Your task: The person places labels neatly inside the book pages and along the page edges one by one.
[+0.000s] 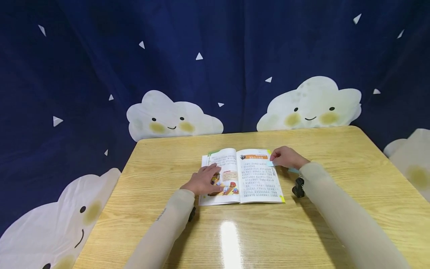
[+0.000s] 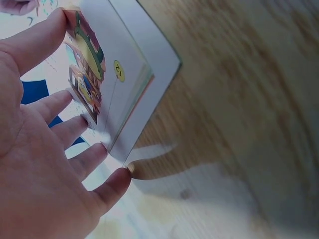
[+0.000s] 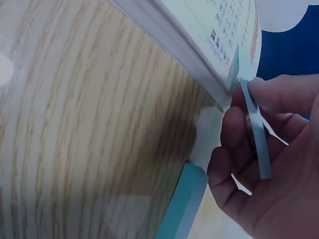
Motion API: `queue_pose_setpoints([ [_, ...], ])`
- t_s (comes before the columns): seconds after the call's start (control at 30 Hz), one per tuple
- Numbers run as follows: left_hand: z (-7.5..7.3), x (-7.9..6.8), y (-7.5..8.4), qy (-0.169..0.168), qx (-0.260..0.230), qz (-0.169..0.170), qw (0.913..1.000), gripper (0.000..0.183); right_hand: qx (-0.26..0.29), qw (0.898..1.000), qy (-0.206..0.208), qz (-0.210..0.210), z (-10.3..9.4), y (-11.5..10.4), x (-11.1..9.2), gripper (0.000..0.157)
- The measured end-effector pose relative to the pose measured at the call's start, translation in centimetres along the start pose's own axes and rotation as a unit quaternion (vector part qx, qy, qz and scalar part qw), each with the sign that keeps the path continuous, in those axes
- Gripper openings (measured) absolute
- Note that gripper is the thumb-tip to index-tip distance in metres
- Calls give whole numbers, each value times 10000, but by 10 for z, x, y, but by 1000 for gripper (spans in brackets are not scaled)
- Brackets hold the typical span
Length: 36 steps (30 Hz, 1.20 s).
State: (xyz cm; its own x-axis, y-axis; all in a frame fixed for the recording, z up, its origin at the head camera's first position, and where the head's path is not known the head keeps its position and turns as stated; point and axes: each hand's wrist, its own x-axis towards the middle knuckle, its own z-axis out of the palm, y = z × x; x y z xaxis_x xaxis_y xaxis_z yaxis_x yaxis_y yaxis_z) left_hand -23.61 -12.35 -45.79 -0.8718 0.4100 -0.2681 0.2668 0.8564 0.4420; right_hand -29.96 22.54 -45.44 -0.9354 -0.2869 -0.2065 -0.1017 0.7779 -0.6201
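An open book (image 1: 258, 179) with printed text and coloured pictures lies on the wooden table. My left hand (image 1: 201, 180) rests on its left page, fingers spread; in the left wrist view the thumb and fingertips touch the page around the picture (image 2: 87, 45), and the little finger reaches the book's edge. At the upper right margin of the right page, my right hand (image 1: 286, 157) pinches a light blue sticky note (image 3: 256, 134) between thumb and forefinger. One end of the note meets the page edge, while the other hangs curved toward the palm.
A pad of blue sticky notes (image 3: 184, 204) lies on the table (image 1: 161, 160) to the right of the book, partly hidden by my right wrist in the head view. A dark blue curtain (image 1: 231, 67) with smiling clouds hangs behind the table.
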Motion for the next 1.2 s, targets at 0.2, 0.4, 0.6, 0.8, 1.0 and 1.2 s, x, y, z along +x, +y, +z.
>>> queue_pose_setpoints([
  [0.2,1,1,-1,7,54,-30,10000,76,0,10000,-48,8,1,-1,1,14],
  [0.4,1,2,-2,-14,86,-73,9999,77,-16,10000,-61,21,4,-2,3,13],
  [0.6,1,1,-2,-26,106,-59,9999,77,-140,9999,-37,41,5,-3,4,10],
  [0.8,1,1,-1,-25,89,-13,10000,77,-234,9996,-69,126,6,-2,7,8],
  [1.0,0,1,-2,-14,68,-19,10000,78,-284,9994,-132,135,6,-1,9,10],
  [1.2,0,2,-1,-38,41,-21,10000,78,-377,9989,-143,223,5,0,11,10],
])
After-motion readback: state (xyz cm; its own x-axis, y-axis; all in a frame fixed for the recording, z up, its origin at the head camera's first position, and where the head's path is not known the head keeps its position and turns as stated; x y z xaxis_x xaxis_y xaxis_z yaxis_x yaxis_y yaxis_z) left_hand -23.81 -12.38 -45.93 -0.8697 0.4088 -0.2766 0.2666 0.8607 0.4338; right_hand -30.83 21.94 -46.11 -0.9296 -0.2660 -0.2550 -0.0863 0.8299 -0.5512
